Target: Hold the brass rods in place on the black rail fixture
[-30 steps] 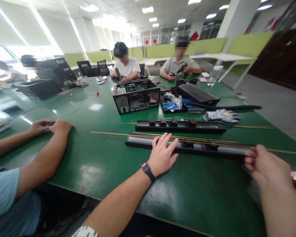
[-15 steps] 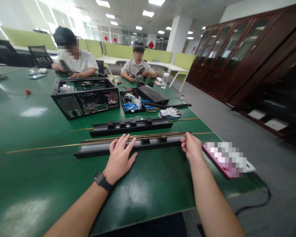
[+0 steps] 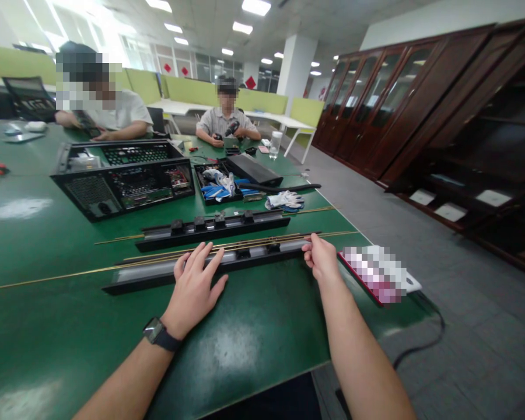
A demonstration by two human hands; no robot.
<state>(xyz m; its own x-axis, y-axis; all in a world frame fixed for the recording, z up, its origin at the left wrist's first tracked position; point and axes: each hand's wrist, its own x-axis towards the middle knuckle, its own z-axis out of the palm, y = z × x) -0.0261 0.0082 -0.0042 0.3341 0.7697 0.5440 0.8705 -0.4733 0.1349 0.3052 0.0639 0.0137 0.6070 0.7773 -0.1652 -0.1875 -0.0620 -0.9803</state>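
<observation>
Near rail, one of two, right-front of the one case; far rail, closer to it. Left hand, spread wide over several rods; right hand, pinched narrow at the near rail; its hold cannot be told.

1. Computer case, black, uncovered at top and near side, standing on the green tabletop.
2. Black tray containing blue-and-white gloves; just beside it, a flat black box.
3. White glove, lying near a long black strip.
4. Transparent cup, upright near the far end.
5. Seated person in white, behind the case; second person, in grey, holding a dark tool.
6. Red-edged object, right side, its face pixelated.
7. Dark wooden cabinets with glazed doors, at right.
8. Yellow-green partitions, background.
</observation>
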